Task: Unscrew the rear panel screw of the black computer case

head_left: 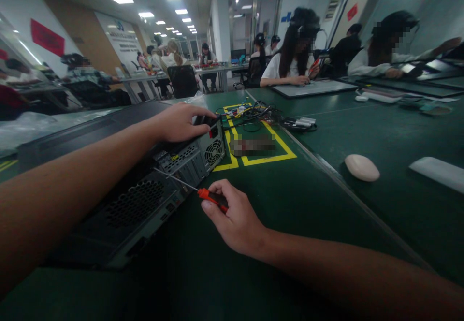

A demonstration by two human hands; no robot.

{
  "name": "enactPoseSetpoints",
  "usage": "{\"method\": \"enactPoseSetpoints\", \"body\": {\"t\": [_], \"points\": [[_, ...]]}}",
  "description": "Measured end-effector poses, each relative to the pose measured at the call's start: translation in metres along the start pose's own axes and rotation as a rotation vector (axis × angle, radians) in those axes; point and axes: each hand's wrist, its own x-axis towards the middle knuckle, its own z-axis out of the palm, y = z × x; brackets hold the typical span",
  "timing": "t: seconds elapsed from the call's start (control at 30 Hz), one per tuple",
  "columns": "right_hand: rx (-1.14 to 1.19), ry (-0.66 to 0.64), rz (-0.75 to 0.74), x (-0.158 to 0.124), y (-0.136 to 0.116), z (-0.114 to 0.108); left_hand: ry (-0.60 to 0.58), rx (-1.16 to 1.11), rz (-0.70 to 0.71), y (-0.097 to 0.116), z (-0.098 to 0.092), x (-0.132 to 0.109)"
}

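A black desktop computer case (119, 200) lies on its side on the green table (290, 205), its grey rear panel with fan grille (213, 153) facing me. My left hand (181, 123) rests on the case's top far corner, fingers curled over the edge. My right hand (235, 217) grips a screwdriver (213, 198) with a red and black handle. Its thin metal shaft points left, with the tip at the rear panel near the upper edge.
A tangle of cables (253, 113) lies inside a yellow taped rectangle (286, 154) behind the case. A pale oval mouse (361, 167) and a white keyboard (437, 172) sit at the right. Other people work at tables across and behind.
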Motion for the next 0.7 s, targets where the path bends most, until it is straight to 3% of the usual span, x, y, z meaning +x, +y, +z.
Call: {"method": "enactPoseSetpoints", "body": {"t": [0.33,0.57,0.7], "points": [[-0.019,-0.009,-0.029,0.001,0.004,-0.001,-0.012,0.045,-0.007,0.002,0.0,0.0],[-0.018,-0.097,0.074,0.002,0.0,-0.001,-0.007,0.053,-0.001,0.003,0.0,0.0],[-0.156,-0.167,0.164,0.005,-0.007,-0.004,-0.021,0.048,-0.028,0.005,0.0,0.0]]}}
